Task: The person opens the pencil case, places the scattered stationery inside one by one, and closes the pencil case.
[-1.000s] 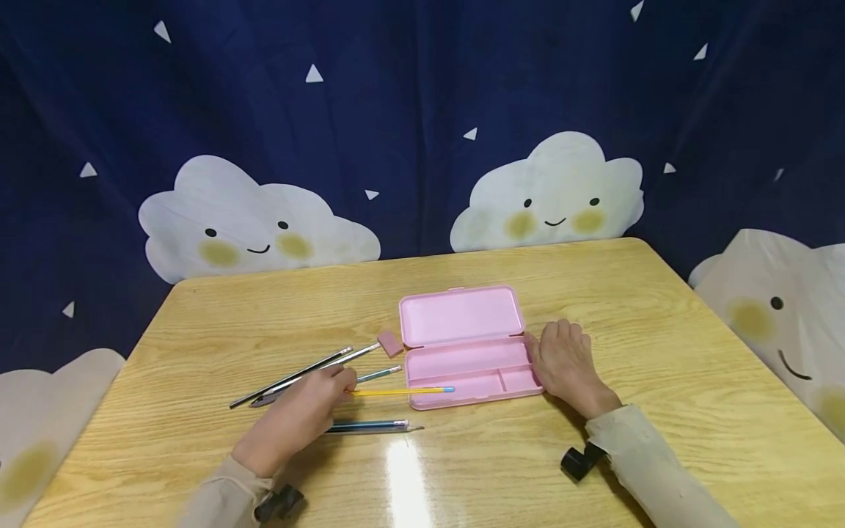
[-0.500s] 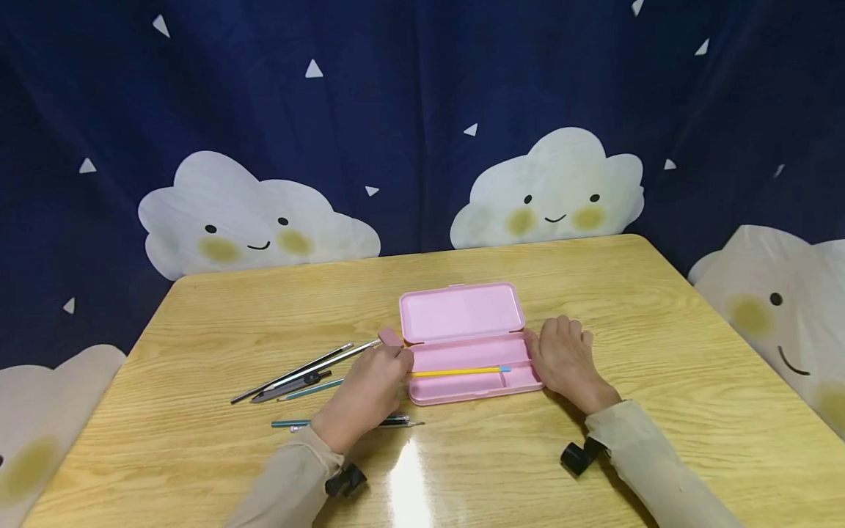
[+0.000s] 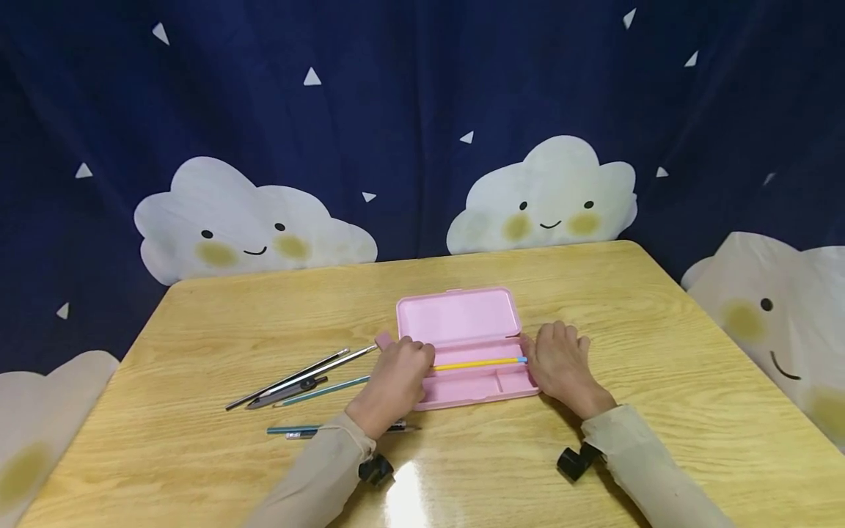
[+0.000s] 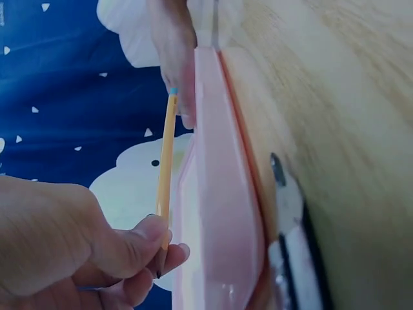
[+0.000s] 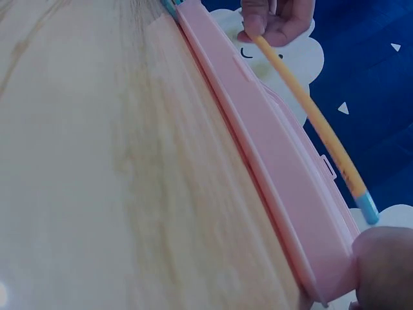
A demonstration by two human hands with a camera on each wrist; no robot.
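My left hand (image 3: 396, 378) pinches a yellow pencil (image 3: 478, 364) near its dark tip, over the left part of an open pink pencil case (image 3: 458, 396). The pencil's blue end points right, towards my right hand (image 3: 561, 367). In the right wrist view the pencil (image 5: 316, 123) slants above the case (image 5: 258, 135), apart from it. My right hand holds the case's right end, thumb at the rim. The left wrist view shows thumb and fingers around the pencil (image 4: 166, 161). The case's lid lies back, and its front compartment has a divider.
Left of the case lie a drawing compass (image 3: 290, 389), a teal pencil (image 3: 323, 391) and two slim silvery and dark pencils (image 3: 310, 376). More pencils (image 3: 293, 430) lie nearer the front, partly under my left forearm. A pink eraser (image 3: 383, 340) sits beside the lid.
My left hand has carried the yellow pencil to the right and slightly away from me, from the case's left edge to over its inside. My right hand has stayed at the case's end.
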